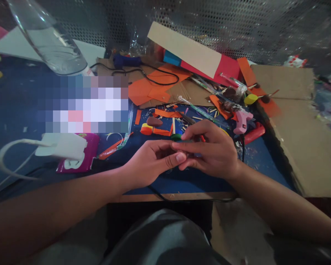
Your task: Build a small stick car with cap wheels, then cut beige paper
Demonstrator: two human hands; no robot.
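Note:
My left hand (147, 162) and my right hand (216, 151) meet above the front of the blue table (165, 180). Thumbs and fingertips of both are pinched close together; whatever is between them is hidden or too small to name. Just behind the fingertips shows a green curved piece (176, 137). Beyond my left hand lie a brown oval piece (154, 121), a yellow and orange piece (146, 129) and orange paper strips (162, 131). To the right of my right hand rests a pink glue gun (241, 122), with a red object (255, 133) beside it.
At left are a clear bottle (55, 48), a white charger plug (63, 145) and a purple box (92, 147). Cardboard (303, 140) covers the right side. Orange paper (143, 88), a blue-handled tool (127, 60) with a black cord and scraps lie at the back.

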